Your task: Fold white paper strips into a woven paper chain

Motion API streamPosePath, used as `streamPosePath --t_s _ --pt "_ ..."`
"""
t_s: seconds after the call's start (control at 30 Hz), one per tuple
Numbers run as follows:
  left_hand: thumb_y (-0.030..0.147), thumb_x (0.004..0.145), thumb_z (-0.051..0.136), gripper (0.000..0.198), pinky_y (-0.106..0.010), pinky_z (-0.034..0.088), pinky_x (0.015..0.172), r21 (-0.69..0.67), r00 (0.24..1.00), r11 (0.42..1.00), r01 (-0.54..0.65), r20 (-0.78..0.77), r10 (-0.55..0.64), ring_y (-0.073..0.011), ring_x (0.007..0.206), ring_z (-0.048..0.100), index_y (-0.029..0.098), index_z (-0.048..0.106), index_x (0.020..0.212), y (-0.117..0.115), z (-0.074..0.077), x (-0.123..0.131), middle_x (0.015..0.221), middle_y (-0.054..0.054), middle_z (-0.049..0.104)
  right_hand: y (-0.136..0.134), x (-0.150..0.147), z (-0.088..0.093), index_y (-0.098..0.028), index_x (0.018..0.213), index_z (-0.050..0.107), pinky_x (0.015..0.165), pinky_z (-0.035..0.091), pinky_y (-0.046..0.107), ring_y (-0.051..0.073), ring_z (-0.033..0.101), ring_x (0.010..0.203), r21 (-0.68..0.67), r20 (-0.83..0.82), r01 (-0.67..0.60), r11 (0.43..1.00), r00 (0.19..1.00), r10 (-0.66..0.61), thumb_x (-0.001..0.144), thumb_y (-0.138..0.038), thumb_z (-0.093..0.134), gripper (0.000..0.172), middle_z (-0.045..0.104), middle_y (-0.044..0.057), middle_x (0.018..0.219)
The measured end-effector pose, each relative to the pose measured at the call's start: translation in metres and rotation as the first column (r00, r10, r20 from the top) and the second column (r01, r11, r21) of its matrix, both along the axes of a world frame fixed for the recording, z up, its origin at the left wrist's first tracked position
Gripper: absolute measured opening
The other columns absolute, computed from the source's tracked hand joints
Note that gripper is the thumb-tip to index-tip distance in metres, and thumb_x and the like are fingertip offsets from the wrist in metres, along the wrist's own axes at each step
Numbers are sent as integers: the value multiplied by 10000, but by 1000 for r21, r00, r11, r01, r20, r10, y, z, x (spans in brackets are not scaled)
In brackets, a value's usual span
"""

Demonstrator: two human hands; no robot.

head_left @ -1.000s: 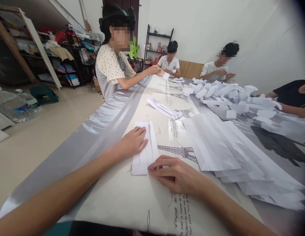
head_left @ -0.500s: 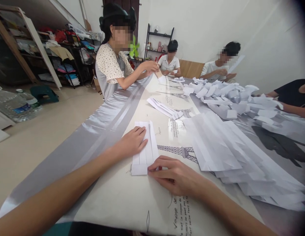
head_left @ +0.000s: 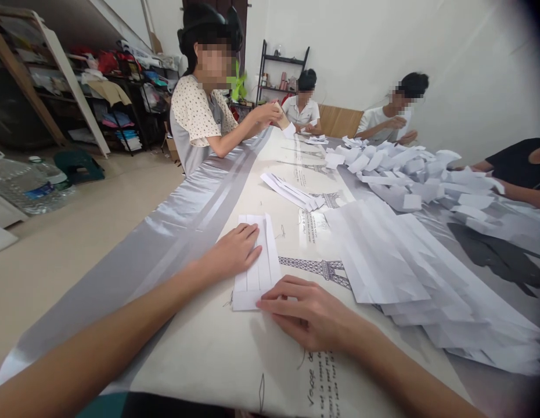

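A white folded paper (head_left: pixel 258 277) lies flat on the table in front of me, with creases along its length and a flap turned up at the near end. My left hand (head_left: pixel 235 251) rests on its left side, fingers stretched over the paper. At the flap's right end, my right hand (head_left: pixel 305 307) has thumb and forefinger closed on the paper edge, the other fingers curled below. Just beyond lie several folded white strips (head_left: pixel 290 191). To the right, a fanned stack of white paper sheets (head_left: pixel 383 261) covers part of the printed tablecloth (head_left: pixel 200 354).
A big heap of folded white papers (head_left: pixel 405 174) spreads along the right side. One co-worker (head_left: pixel 200 116) at the left edge holds a brown and white piece; other people sit at the far end and right. Plastic bottles (head_left: pixel 35 186) and a green stool (head_left: pixel 78 165) stand left.
My right fingertips have slid slightly left along the flap. My left hand has stayed put. The co-worker at the left has raised the brown and white piece a little.
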State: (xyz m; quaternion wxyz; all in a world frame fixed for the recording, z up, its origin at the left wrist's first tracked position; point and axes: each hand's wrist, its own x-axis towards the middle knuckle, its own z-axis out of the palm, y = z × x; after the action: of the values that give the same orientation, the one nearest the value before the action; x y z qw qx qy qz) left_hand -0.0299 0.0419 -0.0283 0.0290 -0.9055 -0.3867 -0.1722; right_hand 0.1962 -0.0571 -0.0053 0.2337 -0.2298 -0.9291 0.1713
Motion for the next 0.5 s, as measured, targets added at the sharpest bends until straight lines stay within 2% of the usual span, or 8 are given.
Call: streamPosePath --t_s 0.2,0.3,0.37,0.5 --pt "317 1046 347 421 -439 415 1110 4 1000 1000 2 6 -2 -294 1320 495 75 534 1336 -1 2 0 1384 -185 582 -1 -7 0 -183 1079 738 715 559 344 204 608 905 -4 -7 9 1000 1000 -9 973 -104 491 280 689 92 1076" --pt "317 1049 343 429 -439 417 1106 14 1000 1000 5 -20 -5 -301 1313 496 50 543 1320 0 2 0 1375 -200 583 -1 -7 -1 -184 1077 737 695 559 342 198 612 901 6 -11 21 1000 1000 -21 968 -106 497 275 664 103 1227" --pt "318 1051 340 427 -442 426 1096 21 1000 1000 5 -20 -4 -301 1311 497 56 541 1323 0 2 0 1372 -196 586 -2 -7 -1 -181 1084 735 723 565 352 201 610 915 24 12 19 1000 1000 -20 963 -98 504 273 646 97 1305" --pt "313 1049 351 421 -434 424 1097 21 1000 1000 -4 -20 4 -299 1315 500 61 541 1327 0 2 0 1369 -192 591 -3 -6 -1 -200 1118 730 828 570 386 214 582 949 40 42 1 999 999 -3 982 -104 500 284 702 55 1246"
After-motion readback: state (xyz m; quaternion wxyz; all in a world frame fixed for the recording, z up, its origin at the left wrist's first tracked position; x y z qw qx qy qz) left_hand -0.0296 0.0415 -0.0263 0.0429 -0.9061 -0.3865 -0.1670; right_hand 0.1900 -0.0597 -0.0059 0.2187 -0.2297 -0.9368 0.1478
